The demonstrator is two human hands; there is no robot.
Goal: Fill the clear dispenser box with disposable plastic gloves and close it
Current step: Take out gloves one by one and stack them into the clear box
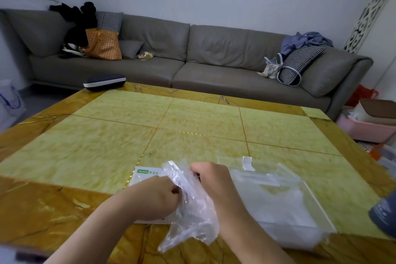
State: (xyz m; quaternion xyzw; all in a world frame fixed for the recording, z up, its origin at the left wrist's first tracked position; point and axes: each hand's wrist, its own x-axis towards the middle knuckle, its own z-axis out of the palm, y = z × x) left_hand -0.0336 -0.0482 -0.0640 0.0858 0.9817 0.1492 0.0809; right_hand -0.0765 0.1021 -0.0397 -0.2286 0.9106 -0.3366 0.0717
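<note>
One bunch of clear plastic gloves (190, 206) is held up over the near edge of the yellow table (107, 135), gripped by two hands. It is pinched at its left side by the left hand (154, 197), fingers curled onto the film, and clasped from the right by the right hand (214, 180), whose fingertips are hidden behind the plastic. The bunch's long axis runs from upper left, away from the camera, down toward the near edge, where loose ends hang. One clear dispenser box (285, 206) is seen just right of the hands, lying open on the table, its lid (252, 167) laid back on the far side. One white packet (143, 174) with green lettering lies flat beneath the left hand.
</note>
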